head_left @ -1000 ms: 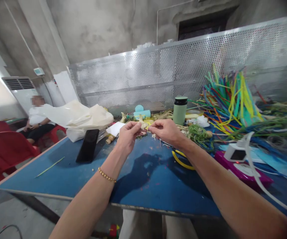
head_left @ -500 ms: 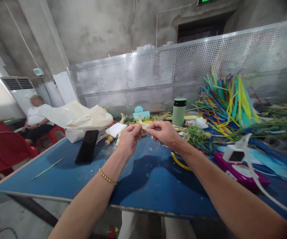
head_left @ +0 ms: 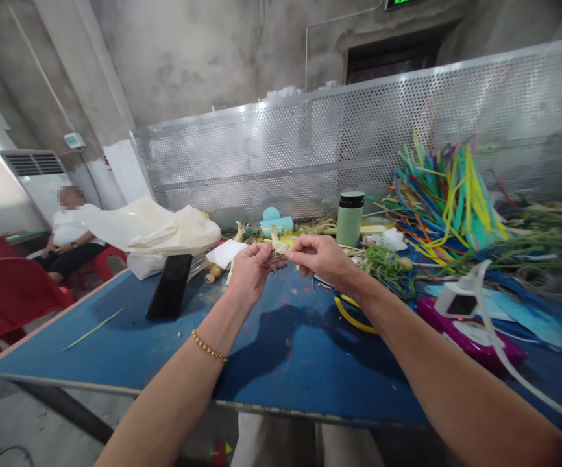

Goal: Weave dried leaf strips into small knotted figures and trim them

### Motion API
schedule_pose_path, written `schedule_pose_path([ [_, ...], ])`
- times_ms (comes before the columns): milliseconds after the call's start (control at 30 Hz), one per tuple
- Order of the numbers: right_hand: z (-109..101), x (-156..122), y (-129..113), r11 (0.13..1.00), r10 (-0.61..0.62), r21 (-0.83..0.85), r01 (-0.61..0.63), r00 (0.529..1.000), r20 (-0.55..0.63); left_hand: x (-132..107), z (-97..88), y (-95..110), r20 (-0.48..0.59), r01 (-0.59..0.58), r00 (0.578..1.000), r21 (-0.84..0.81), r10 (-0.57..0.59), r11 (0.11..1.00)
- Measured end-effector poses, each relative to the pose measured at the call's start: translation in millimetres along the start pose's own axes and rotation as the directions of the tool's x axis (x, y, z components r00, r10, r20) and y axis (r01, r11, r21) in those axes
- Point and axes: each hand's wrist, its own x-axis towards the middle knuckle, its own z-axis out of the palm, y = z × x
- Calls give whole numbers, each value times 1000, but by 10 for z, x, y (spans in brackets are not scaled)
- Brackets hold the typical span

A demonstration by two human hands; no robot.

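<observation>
Over the middle of the blue table, my left hand (head_left: pixel 253 271) is closed, thumb and fingers pinching a small pale husk-like piece (head_left: pixel 280 242). Its ragged top sticks up above the fingertips. My right hand (head_left: pixel 320 261) comes in from the other side, its thumb and forefinger pinched at the piece's right edge. The fingertips of the two hands are only slightly apart. What lies between the fingers is mostly hidden, and the exact kind of piece is too small to tell. Scissors-like yellow handles (head_left: pixel 354 316) lie beneath my right wrist.
Left on the table (head_left: pixel 164 353) are a black phone (head_left: pixel 169 287), a white plastic bag (head_left: pixel 174 230) and a green strip (head_left: pixel 93 329). A green flask (head_left: pixel 350 220), coloured strips (head_left: pixel 456 201) and a purple power strip (head_left: pixel 476 334) stand right. A person (head_left: pixel 69 227) sits far left.
Hardly anything differs. My two hands stay together at the pale husk-like piece with tiny finger shifts, and the whole view has moved very slightly.
</observation>
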Motion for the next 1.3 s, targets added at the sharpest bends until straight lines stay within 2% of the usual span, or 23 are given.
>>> schedule_pose_path([
  [200,16,-11,-30,1000,21,21,-21,1000,13,8,10,-28,-1,-4,1000,-2,4,1000],
  [433,27,15,28,999,25,-31,-27,998,-54,-15,37,0,25,15,1000,-21,-15,1000],
  [700,28,29,72,975,-28,-220,8,996,-87,18,0,-8,27,48,998,30,-49,998],
  [833,16,34,74,957,-67,-287,32,991,-113,16,6,-11,111,69,991,15,-70,998],
  [967,13,35,74,940,-67,-341,15,988,-141,6,7,-58,113,6,993,64,-13,998],
  [1167,23,25,80,936,-88,-350,50,992,-94,33,-46,-112,50,-41,998,128,35,991],
  [1300,-34,29,64,950,-78,-306,61,996,-46,34,-54,-99,55,-45,998,176,36,983],
])
